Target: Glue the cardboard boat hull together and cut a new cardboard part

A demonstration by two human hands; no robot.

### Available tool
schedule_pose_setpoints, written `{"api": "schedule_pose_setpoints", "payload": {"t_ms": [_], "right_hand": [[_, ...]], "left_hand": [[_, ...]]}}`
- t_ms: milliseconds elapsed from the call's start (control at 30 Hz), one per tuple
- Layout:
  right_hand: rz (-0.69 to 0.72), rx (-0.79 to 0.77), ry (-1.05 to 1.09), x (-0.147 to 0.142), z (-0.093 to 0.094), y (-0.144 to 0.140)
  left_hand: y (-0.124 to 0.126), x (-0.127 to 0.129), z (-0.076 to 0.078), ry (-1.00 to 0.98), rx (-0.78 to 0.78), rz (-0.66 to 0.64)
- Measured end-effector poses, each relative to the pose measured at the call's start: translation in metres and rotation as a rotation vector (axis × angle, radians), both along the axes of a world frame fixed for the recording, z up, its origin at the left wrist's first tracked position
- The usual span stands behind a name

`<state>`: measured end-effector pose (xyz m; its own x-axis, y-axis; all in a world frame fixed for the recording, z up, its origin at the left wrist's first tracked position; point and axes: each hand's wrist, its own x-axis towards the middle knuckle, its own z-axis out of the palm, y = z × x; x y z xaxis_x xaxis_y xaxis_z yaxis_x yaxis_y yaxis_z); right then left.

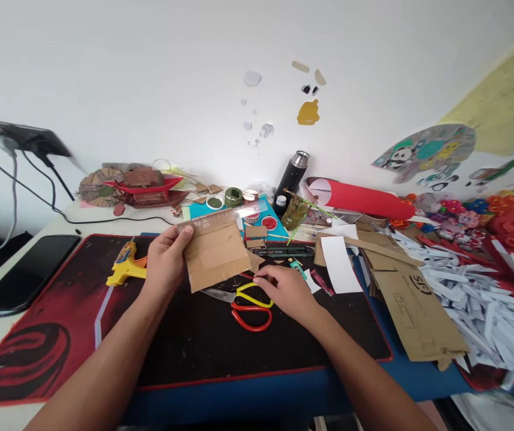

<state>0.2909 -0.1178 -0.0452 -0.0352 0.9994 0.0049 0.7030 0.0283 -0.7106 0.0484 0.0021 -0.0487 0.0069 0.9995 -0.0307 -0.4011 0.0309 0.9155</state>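
Observation:
My left hand grips a flat piece of brown cardboard by its left edge, thumb on top. Clear tape shines along the cardboard's upper edge, and pale printed letters show near the thumb. My right hand is beside the cardboard's lower right corner, fingers drawn together; what they hold, if anything, is too small to make out. Just below lie scissors with one yellow and one red handle, their blades partly under the cardboard. A small cardboard scrap lies by my right fingertips.
A yellow glue gun and a phone lie left. Behind are paint jars, a black flask and a utility knife. Folded cardboard and heaped white paper strips cover the right side.

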Motion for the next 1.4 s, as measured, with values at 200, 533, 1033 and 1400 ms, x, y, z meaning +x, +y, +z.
{"api": "schedule_pose_setpoints", "payload": {"t_ms": [200,533,1033,1400], "right_hand": [[0.108,-0.152,-0.536,-0.004,0.01,0.012],[0.216,-0.204,-0.709,-0.012,0.021,0.027],[0.137,-0.062,-0.551,-0.012,0.003,0.029],[-0.286,-0.112,0.44,0.019,-0.029,-0.001]], "left_hand": [[0.002,-0.002,-0.012,0.088,0.019,-0.039],[0.002,0.0,-0.016,0.097,0.054,-0.106],[0.0,0.001,-0.011,0.015,-0.027,-0.13],[-0.002,0.004,-0.005,-0.058,-0.126,-0.13]]}}
